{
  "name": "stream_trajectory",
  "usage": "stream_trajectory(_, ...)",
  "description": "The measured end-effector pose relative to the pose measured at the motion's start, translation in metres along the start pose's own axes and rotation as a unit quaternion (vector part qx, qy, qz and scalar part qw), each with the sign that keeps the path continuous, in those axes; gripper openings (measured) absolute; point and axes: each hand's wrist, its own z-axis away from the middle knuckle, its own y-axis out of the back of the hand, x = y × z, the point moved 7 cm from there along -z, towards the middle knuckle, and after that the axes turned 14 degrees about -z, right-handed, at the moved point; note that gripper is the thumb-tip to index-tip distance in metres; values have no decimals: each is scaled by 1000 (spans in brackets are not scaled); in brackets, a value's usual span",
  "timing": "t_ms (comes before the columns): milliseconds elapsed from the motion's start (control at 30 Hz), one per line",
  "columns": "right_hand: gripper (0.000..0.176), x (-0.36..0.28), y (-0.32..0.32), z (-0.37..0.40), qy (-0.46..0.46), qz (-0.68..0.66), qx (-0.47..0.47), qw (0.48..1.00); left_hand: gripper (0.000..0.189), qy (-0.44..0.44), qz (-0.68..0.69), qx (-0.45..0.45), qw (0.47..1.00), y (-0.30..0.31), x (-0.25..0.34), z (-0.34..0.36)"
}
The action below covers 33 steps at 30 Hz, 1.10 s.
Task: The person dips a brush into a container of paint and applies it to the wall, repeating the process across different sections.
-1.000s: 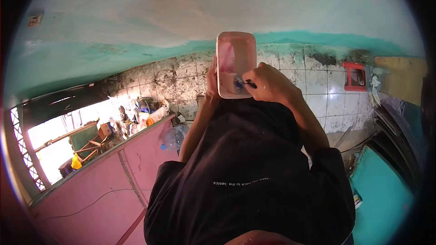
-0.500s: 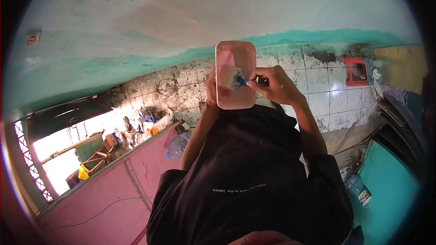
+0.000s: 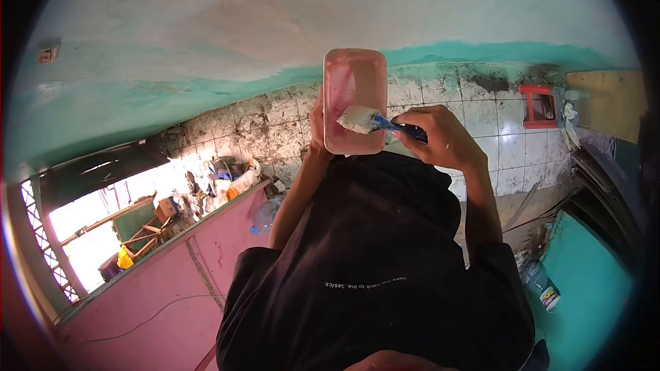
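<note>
A rectangular pink plastic container [image 3: 355,143] with rounded corners is held up in front of my chest. My left hand [image 3: 317,125] grips its left side, most of the fingers hidden behind it. Inside, the walls and bottom are smeared with pinkish-white residue. My right hand [image 3: 445,139] is closed round the dark end of a paintbrush [image 3: 378,122] with a blue handle. Its wide bristles, coated in off-white paint, lie over the container's lower half and point left.
Ahead stands a wall [image 3: 330,7] painted pale above a turquoise band, with stained white tiles [image 3: 481,117] lower down. A pink partition [image 3: 158,282] is on the left, a clear plastic bottle [image 3: 268,213] beside it. On the right are a red frame [image 3: 540,106] and a turquoise surface [image 3: 584,282] with another bottle [image 3: 543,288].
The container has shifted slightly up and left. My right hand has moved right and turned, so the brush lies flatter and more of its handle shows.
</note>
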Motion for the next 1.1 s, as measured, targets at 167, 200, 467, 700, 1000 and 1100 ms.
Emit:
stream_trajectory(167,19,-4,-8,-12,-61,-12,-34,997,54,94,315,-34,944,-19,25,4)
stream_trajectory(200,20,-6,-12,-13,-44,-23,-8,999,58,74,265,-23,961,-16,26,4)
stream_trajectory(467,17,-6,-50,-27,-23,53,-7,998,59,68,164,19,984,-15,41,14)
stream_trajectory(700,18,-11,-46,-21,-52,39,30,997,55,31,344,-90,934,13,-17,9)
stream_trajectory(1000,15,7,-7,12,-60,-112,98,987,48,-125,1,-61,990,28,-33,10)
stream_trajectory(1100,16,2,0,12,-89,-187,158,966,49,-55,219,-46,973,35,-34,-4)
